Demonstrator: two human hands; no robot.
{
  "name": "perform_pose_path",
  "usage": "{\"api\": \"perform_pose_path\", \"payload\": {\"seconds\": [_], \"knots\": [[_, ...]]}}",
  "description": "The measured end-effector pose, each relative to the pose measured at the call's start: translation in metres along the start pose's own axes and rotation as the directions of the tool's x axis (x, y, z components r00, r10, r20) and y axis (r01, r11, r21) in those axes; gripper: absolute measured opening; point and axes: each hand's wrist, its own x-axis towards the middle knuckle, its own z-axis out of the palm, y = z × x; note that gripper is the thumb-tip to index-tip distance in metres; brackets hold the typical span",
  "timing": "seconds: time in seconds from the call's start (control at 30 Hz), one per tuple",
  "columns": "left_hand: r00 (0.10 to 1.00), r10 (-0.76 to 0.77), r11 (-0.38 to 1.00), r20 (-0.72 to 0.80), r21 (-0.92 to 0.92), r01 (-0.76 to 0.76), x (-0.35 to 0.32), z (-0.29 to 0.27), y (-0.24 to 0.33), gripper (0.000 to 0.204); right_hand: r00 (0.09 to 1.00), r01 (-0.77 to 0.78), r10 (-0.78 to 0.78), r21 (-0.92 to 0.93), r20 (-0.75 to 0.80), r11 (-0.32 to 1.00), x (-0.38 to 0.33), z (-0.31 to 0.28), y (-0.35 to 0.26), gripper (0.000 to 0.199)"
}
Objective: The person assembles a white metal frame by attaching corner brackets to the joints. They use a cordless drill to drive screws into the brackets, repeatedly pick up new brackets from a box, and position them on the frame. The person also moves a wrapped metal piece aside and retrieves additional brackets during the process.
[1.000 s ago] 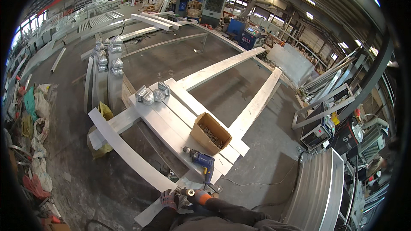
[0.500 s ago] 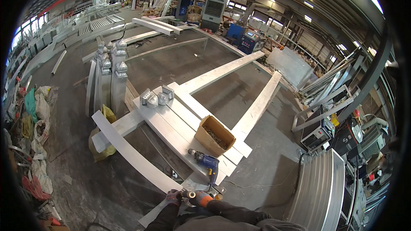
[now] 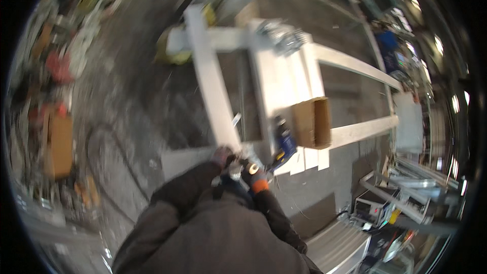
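My left hand [image 3: 222,156], in a mottled glove, is closed at the near end of a long pale metal bar [image 3: 209,73]. Blur hides some of its fingers. Just right of it, my right hand [image 3: 256,176] wears a dark glove with an orange cuff. Its fingers are closed round a small dark tool with a round brass-coloured end [image 3: 253,169], whose exact kind I cannot make out. A blue power drill [image 3: 286,144] lies close by on pale metal beams [image 3: 276,83], beside an open cardboard box [image 3: 304,124].
Shiny metal post caps [image 3: 284,38] sit at the beams' far end. A yellowish sack [image 3: 175,48] lies beneath the crossing beam. On the left are a brown carton [image 3: 58,144] and a dark hose [image 3: 119,147] on the floor. Ribbed metal panels [image 3: 337,246] stand at lower right.
My view has swung and tilted down, turning the scene clockwise and blurring it. Both hands stay together at the bar's near end; more of my sleeves and torso shows.
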Motion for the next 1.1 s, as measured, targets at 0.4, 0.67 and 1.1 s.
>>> {"api": "perform_pose_path", "payload": {"seconds": [0.4,0.67,1.1], "knots": [[0.962,-0.095,0.966,0.257,0.256,0.027,0.004,-0.071,0.068,0.043,0.99,0.029,0.054,0.573,-0.127,0.819,-0.036,-0.057,-0.02,0.037],[0.989,-0.025,0.981,0.142,0.192,-0.002,0.003,-0.063,0.06,0.029,0.996,-0.073,0.084,0.515,0.002,0.854,-0.009,-0.045,-0.017,0.029],[0.998,-0.013,0.996,0.061,0.089,0.008,-0.009,-0.066,0.066,0.064,0.991,-0.127,0.11,0.256,0.08,0.958,0.005,-0.044,-0.055,0.044]]}}
